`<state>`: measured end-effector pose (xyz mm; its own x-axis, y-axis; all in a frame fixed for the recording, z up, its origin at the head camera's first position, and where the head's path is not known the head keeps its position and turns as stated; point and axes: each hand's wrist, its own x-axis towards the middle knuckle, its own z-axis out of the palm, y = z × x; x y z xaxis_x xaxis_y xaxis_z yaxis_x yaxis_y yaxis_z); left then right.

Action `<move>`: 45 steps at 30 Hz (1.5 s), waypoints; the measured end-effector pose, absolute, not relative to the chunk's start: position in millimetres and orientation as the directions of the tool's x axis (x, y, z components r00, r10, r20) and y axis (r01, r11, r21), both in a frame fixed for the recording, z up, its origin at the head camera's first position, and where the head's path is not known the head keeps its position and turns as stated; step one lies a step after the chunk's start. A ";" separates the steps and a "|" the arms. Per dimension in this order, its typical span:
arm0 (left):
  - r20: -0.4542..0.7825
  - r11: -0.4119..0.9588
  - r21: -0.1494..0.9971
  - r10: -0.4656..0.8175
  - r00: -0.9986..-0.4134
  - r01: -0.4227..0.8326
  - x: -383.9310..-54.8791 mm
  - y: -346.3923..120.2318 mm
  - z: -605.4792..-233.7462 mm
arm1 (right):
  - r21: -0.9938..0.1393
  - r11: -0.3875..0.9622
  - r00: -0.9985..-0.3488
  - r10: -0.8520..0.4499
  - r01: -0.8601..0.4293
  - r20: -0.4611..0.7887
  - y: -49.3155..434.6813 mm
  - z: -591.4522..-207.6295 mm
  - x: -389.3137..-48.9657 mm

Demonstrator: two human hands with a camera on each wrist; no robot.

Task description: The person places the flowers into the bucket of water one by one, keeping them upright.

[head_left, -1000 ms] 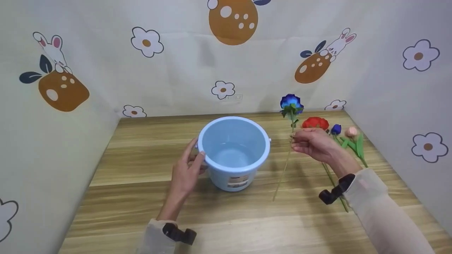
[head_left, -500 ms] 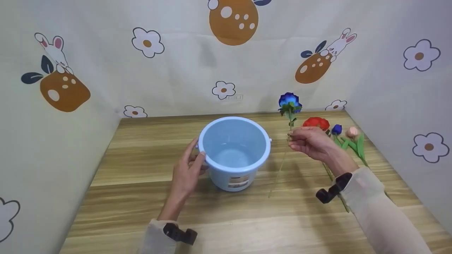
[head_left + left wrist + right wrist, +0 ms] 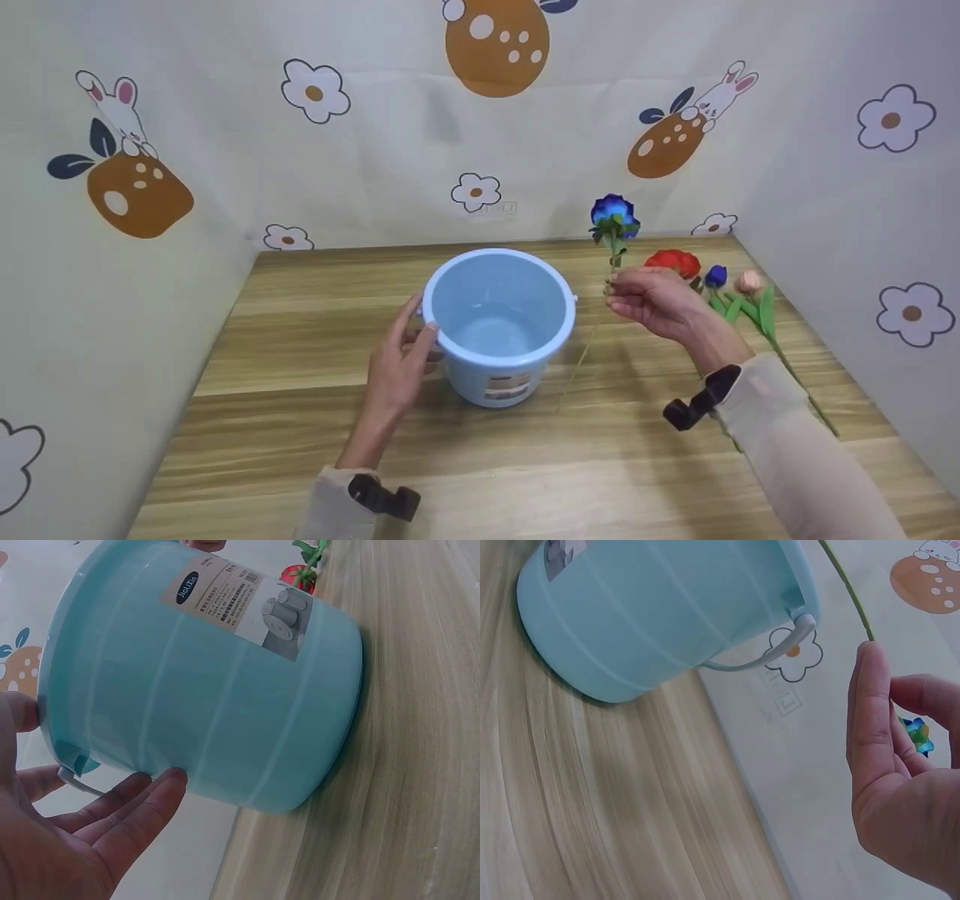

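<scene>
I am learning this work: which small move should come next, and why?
The right hand could perhaps move the blue flower left, bringing its stem over the bucket: the stem's end hangs outside it, and the left hand touches the bucket's side.

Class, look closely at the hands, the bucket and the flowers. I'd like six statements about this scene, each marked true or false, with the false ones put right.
1. The right hand pinches the blue rose by its stem. True.
2. The rose's bloom hangs below the right hand. False: the bloom is above it.
3. The left hand touches the bucket. True.
4. The bucket lies on its side. False: it stands upright on the table.
5. The red flower is to the right of the bucket. True.
6. The red flower is inside the bucket. False: it lies outside, on the table.
</scene>
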<state>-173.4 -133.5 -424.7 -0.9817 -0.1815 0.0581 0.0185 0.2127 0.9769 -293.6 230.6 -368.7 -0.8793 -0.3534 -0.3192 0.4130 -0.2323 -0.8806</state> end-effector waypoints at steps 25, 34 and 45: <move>0.030 0.221 0.975 -0.196 -0.980 -0.014 -173.7 -132.8 -426.4 | -0.836 -0.354 -0.888 -0.348 0.420 -0.299 211.9 -368.5 -294.4; 0.018 0.230 0.973 -0.182 -0.983 -0.025 -174.2 -133.0 -425.6 | -0.810 -0.403 -0.893 -0.334 0.426 -0.304 208.2 -367.4 -294.9; 0.049 0.211 0.977 -0.195 -0.980 0.006 -174.5 -131.9 -425.9 | -0.798 -0.449 -0.906 -0.321 0.402 -0.276 203.5 -364.8 -296.5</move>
